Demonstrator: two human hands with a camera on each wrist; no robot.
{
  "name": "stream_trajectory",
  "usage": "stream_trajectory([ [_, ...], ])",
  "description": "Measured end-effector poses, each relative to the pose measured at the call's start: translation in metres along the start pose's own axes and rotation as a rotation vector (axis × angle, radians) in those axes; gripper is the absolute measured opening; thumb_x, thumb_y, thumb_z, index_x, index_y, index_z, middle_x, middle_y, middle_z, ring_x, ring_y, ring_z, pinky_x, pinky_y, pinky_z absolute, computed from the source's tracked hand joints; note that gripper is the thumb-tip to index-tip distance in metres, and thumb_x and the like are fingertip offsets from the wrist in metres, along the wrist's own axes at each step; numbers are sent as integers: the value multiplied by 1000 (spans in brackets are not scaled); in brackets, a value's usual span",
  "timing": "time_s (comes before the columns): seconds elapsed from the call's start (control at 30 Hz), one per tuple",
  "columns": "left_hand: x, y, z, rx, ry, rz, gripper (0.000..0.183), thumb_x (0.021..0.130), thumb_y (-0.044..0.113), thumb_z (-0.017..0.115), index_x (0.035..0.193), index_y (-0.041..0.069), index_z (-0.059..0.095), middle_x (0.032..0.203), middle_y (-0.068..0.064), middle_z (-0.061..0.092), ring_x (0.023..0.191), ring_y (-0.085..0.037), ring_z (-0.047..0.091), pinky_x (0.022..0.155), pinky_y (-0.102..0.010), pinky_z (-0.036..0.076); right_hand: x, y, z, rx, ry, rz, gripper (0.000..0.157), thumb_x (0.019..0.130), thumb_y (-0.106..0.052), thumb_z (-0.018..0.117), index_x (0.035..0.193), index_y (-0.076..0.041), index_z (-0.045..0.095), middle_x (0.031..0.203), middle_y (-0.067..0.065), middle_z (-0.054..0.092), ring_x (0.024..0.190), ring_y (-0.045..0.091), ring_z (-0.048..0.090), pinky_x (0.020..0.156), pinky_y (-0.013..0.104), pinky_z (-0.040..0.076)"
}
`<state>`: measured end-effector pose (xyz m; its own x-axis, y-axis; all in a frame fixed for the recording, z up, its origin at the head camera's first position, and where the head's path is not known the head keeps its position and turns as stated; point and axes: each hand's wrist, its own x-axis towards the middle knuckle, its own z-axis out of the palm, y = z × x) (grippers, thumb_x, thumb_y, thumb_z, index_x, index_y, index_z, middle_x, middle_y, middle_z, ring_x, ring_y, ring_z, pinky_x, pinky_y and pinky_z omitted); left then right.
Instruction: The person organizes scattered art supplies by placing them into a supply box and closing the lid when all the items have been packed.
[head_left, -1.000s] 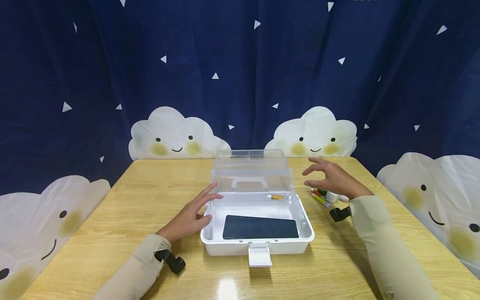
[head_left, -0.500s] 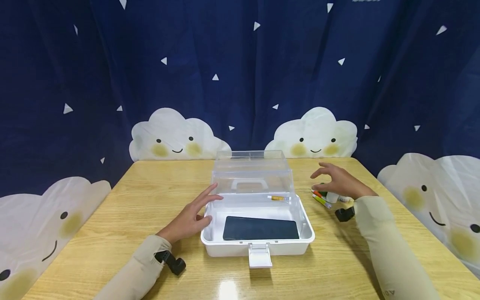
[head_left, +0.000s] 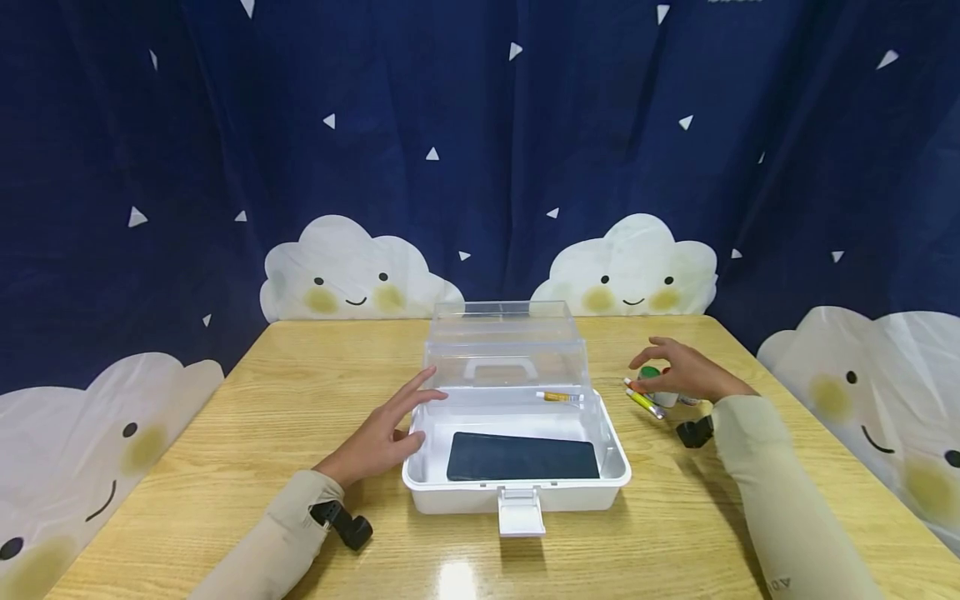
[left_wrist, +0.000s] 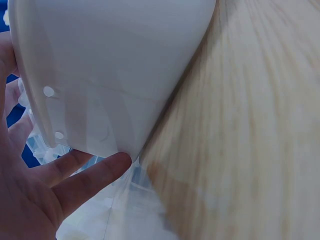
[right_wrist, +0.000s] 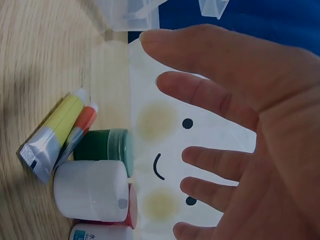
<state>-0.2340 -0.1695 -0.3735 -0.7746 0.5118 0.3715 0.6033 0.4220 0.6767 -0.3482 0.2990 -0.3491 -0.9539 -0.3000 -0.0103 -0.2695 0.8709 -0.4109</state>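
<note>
Here's my right hand (head_left: 693, 373) now, out at the right of the table (head_left: 330, 533), fingers spread and gently bent with nothing between them, hanging near the little cluster of paints. How high over them it is, I cannot quite tell. And look at that cluster: a yellow tube (right_wrist: 57, 127) lying alongside an orange tube (right_wrist: 80, 130), their crimped silver ends side by side, then a green jar (right_wrist: 92, 145), a white jar (right_wrist: 90, 190) in front of it, a red edge peeking from behind that, and a white container (right_wrist: 102, 232) with a blue label, partly cut off. Over on the other side, my left hand (head_left: 378, 437) is at the left end of the white box (head_left: 480, 500), fingers spread, fingertips touching its wall. The box stands wide open in the middle, its clear lid (head_left: 506, 333) tipped back, the latch (head_left: 521, 512) hanging down in front. Inside lies a dark flat slab (head_left: 522, 457), and at the back, a golden-yellow tube (head_left: 557, 397).
</note>
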Motion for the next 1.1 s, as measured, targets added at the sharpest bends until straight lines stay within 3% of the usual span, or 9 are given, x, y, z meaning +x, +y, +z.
stream_trajectory([
  [0.13,0,-1,0,-9,-6,11,54,82,-2,52,132,15,43,151,-5,11,133,-33,21,75,-40,51,1,5,2,-12,-18,12,44,72,-46,69,105,-17,64,142,30,16,121,53,25,90,64,29],
  [0.33,1,-1,-1,-38,-5,55,54,81,-5,52,131,12,43,150,-8,12,130,-34,25,59,-27,51,0,13,4,-9,-50,-22,37,73,-43,70,99,-17,67,140,33,17,112,50,40,85,56,40],
  [0.43,0,0,-1,-37,-4,63,54,81,-5,52,131,11,44,150,-9,12,129,-34,27,53,-25,50,-1,17,5,3,-57,-42,35,73,-40,71,97,-15,67,138,34,19,112,50,40,82,51,44],
  [0.7,0,-1,0,-44,-8,55,53,82,-4,52,132,12,43,150,-8,11,132,-34,22,61,-27,52,1,18,11,-6,-50,-33,27,71,-35,73,91,-17,69,138,34,21,121,54,23,93,62,28],
  [0.83,0,-1,0,-48,-8,51,53,82,-4,52,132,12,43,150,-8,11,132,-34,21,65,-27,52,1,17,13,11,-49,-35,23,71,-31,74,88,-15,69,137,34,22,122,53,20,94,63,25],
  [1.1,-1,-1,0,-43,-8,53,53,81,-3,52,131,13,44,150,-7,11,130,-33,25,52,-26,50,2,18,15,-40,-36,-64,18,71,-27,74,83,-15,68,134,38,25,122,54,20,91,64,28],
])
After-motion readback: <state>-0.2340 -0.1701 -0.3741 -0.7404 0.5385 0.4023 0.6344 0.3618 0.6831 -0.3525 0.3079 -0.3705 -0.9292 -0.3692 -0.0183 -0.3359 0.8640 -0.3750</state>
